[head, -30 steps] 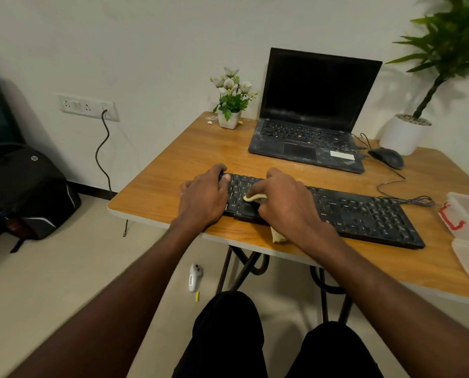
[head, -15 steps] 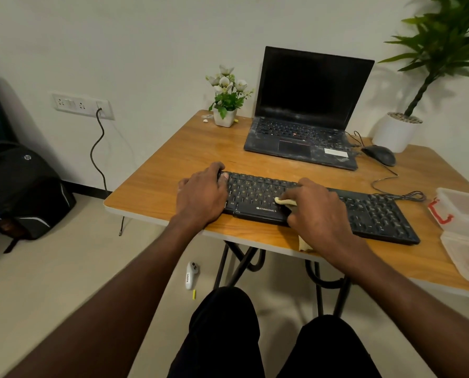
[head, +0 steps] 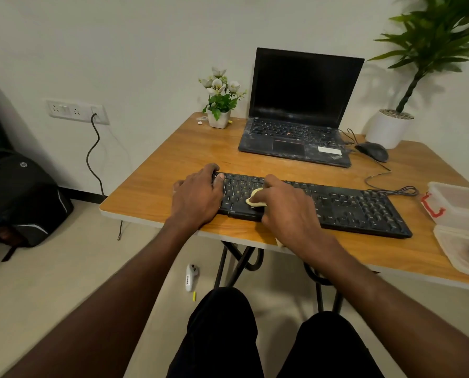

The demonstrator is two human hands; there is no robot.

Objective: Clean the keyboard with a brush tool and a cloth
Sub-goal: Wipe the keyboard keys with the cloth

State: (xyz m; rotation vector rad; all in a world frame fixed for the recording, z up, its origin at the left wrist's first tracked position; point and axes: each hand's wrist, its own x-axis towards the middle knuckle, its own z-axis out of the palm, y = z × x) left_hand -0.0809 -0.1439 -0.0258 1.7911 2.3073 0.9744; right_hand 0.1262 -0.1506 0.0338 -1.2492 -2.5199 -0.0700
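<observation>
A black keyboard (head: 348, 205) lies across the front of the wooden table (head: 173, 156). My left hand (head: 197, 195) grips the keyboard's left end, thumb on the keys. My right hand (head: 285, 205) presses a pale yellow cloth (head: 256, 198) onto the left-middle keys; most of the cloth is hidden under the palm, and a corner shows past the table's front edge below the wrist. A dark tool lies in the open plastic box (head: 454, 241) at the right; only its end shows.
An open laptop (head: 301, 110) stands behind the keyboard with a mouse (head: 372, 151) and its cable to the right. A small flower pot (head: 219, 118) and a large potted plant (head: 389, 126) line the wall. A backpack (head: 20, 197) and a white device (head: 191, 278) are on the floor.
My right hand first slid the cloth right along the keys, then back left toward my left hand. The left hand has stayed on the keyboard's end.
</observation>
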